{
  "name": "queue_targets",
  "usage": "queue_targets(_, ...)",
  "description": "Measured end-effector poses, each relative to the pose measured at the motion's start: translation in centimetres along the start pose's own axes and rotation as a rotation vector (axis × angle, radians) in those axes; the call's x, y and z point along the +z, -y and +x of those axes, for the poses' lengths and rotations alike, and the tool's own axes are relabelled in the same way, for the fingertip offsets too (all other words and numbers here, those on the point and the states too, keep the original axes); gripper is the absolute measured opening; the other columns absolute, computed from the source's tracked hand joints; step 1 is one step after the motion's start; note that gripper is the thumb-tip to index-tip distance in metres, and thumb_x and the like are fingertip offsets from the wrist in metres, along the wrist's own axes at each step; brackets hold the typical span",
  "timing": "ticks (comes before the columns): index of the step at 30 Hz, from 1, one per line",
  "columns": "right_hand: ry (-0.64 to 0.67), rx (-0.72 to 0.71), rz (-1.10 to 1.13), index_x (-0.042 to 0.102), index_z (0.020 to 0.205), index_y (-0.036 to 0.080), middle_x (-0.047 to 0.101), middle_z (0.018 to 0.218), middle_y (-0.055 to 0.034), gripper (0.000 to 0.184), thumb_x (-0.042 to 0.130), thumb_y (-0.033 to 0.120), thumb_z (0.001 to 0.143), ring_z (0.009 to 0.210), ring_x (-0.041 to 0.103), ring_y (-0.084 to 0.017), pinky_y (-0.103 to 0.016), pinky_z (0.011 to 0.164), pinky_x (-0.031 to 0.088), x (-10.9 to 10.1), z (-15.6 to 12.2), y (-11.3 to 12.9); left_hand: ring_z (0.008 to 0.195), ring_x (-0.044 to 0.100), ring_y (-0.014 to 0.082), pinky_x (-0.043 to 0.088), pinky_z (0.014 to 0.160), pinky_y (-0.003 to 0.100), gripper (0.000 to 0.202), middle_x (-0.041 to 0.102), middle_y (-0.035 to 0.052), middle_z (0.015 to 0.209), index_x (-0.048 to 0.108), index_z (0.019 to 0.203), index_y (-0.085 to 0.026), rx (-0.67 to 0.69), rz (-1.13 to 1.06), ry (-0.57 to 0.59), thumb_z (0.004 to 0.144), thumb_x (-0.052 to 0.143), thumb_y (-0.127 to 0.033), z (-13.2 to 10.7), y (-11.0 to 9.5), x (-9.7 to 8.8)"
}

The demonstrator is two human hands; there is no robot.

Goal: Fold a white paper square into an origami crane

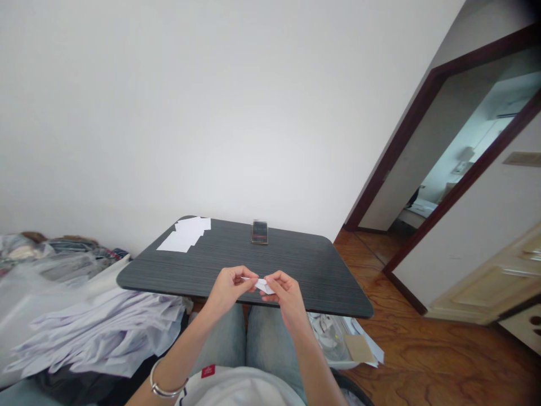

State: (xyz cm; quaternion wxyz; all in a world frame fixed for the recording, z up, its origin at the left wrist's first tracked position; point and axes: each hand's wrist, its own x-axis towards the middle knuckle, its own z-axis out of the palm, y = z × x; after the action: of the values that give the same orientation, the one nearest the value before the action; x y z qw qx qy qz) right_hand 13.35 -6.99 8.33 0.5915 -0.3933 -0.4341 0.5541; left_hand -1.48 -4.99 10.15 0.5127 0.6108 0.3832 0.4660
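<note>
White cloth (105,330) is lying heaped left of the dark table (228,245); white sheets (183,234) are overlapping on its far left corner; the left hand (230,287) is pinching one end of a small folded paper (263,286) over the table's near edge (a small dark device (260,232) is sitting beyond, near the wall (253,141)). The right hand (287,292) is pinching the other end, thumb against fingers; a cluttered white tub (347,365) is sitting below.

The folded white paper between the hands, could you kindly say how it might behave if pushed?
The folded white paper is likely light, being a small piece pinched between left hand and right hand. Its folds probably make it stiffer than the flat white sheets, though pushing might bend it along them.
</note>
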Motion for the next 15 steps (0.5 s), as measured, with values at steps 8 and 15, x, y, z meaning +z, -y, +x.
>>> queue_targets(8, -0.010, -0.004, -0.008, 0.057, 0.061, 0.014, 0.060, 0.051, 0.0020, 0.025, 0.070, 0.035, 0.060, 0.040, 0.054, -0.008, -0.017, 0.037, 0.046, -0.13, 0.24, -0.12, 0.053, 0.060, 0.0142, 0.047, 0.055, 0.024, 0.016, 0.065, 0.0032, 0.058, 0.064, 0.068, -0.011, -0.005, 0.012, -0.035, 0.063, 0.066, -0.026, -0.01, -0.01, 0.17)
queue_targets(15, -0.029, -0.033, -0.056, 0.059, 0.063, 0.013, 0.059, 0.050, 0.0023, 0.023, 0.069, 0.033, 0.061, 0.040, 0.054, -0.008, -0.017, 0.038, 0.047, -0.12, 0.22, -0.18, 0.053, 0.060, 0.0136, 0.048, 0.056, 0.024, 0.015, 0.065, 0.0026, 0.058, 0.063, 0.067, -0.011, -0.041, -0.043, -0.020, 0.062, 0.066, -0.025, 0.04, -0.19, 0.27)
